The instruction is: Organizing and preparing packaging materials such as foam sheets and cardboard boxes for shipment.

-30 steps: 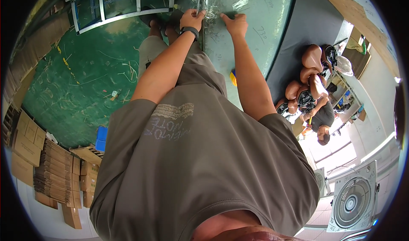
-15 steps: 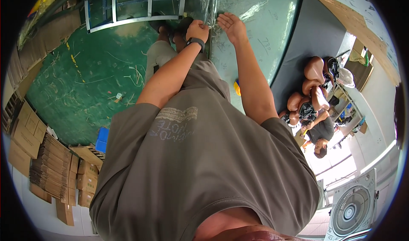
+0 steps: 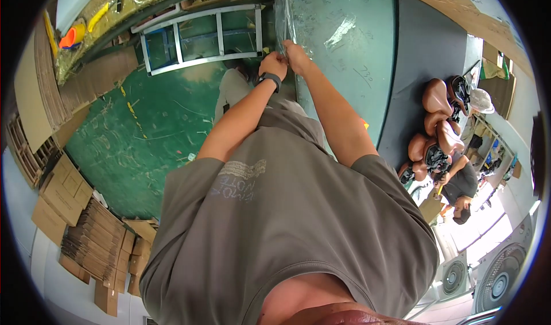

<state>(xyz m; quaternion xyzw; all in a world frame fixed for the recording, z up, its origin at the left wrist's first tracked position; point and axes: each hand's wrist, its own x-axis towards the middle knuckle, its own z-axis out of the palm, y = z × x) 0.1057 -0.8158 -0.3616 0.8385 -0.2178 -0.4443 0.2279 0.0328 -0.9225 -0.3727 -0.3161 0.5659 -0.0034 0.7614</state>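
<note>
A strip of clear, crinkled plastic film (image 3: 284, 18) runs along the left edge of the green-topped table (image 3: 338, 66) and down to my hands. My left hand (image 3: 274, 65), with a dark watch on its wrist, is closed at the lower end of the film. Against it, my right hand (image 3: 296, 57) is closed too, its fingers pinching the film by the table edge. The fingertips of both hands are partly hidden, and the two hands touch or nearly touch.
A metal ladder-like frame (image 3: 201, 41) lies beyond my left hand. Brown saddle-shaped seats (image 3: 439, 115) stand on a dark surface (image 3: 422, 43) at right, where another person (image 3: 459, 184) works. Stacked cardboard (image 3: 94, 233) is at left, a fan (image 3: 498, 279) at lower right.
My right hand was open, palm up, beside the film; now it has closed and come against my left hand. The view has shifted, showing more of the bench at upper left.
</note>
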